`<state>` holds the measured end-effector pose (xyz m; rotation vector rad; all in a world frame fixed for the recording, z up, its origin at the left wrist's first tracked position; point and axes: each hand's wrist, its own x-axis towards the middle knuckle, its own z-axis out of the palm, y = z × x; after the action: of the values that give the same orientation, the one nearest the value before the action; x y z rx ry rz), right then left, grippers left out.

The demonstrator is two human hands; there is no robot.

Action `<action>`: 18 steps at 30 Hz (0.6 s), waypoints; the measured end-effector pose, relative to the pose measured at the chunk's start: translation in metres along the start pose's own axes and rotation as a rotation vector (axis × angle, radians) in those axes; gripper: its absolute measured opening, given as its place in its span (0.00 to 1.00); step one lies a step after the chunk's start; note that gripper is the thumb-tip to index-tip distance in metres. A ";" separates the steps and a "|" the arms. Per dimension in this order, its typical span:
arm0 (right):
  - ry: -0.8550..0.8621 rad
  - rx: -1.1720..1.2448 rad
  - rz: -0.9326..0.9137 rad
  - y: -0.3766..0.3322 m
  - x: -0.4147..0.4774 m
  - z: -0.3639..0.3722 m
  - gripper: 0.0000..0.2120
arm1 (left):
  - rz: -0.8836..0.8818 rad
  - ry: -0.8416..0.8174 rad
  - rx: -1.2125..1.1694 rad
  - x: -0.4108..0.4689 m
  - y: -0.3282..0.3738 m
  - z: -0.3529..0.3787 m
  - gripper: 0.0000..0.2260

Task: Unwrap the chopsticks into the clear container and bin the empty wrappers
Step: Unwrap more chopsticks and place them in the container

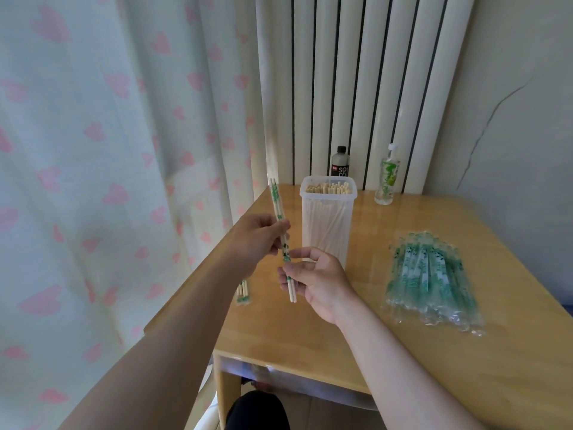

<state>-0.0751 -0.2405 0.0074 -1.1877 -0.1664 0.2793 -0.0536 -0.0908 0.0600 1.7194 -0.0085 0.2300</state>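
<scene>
a: where is the wrapped pair?
b: in the air over the left edge of the surface, tilted, just in front of the clear container. the left hand pinches its middle, and the right hand pinches it lower down, fingers clamped on it. bare wood pokes out below.
a: where does the film end?
b: too clear to tell. the left arm hides most of another pair at that edge. the pile of wrapped chopsticks lies near the right edge.

One head view
It is looking forward and down, close on my left hand, right hand and table.
</scene>
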 end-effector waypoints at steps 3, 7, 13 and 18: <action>0.001 0.007 0.013 0.003 -0.005 -0.001 0.12 | -0.002 0.032 -0.021 0.003 0.006 -0.004 0.10; -0.014 -0.010 0.021 0.007 -0.010 -0.004 0.11 | 0.000 0.075 -0.047 0.009 0.011 -0.009 0.13; -0.094 0.095 0.118 0.007 -0.018 -0.009 0.10 | 0.004 0.157 -0.097 0.013 0.013 -0.010 0.13; -0.057 0.089 0.125 0.007 -0.022 -0.026 0.07 | 0.011 0.250 -0.143 0.018 0.015 -0.015 0.13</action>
<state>-0.0894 -0.2679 -0.0085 -1.1037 -0.1285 0.4265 -0.0406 -0.0759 0.0797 1.5390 0.1463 0.4414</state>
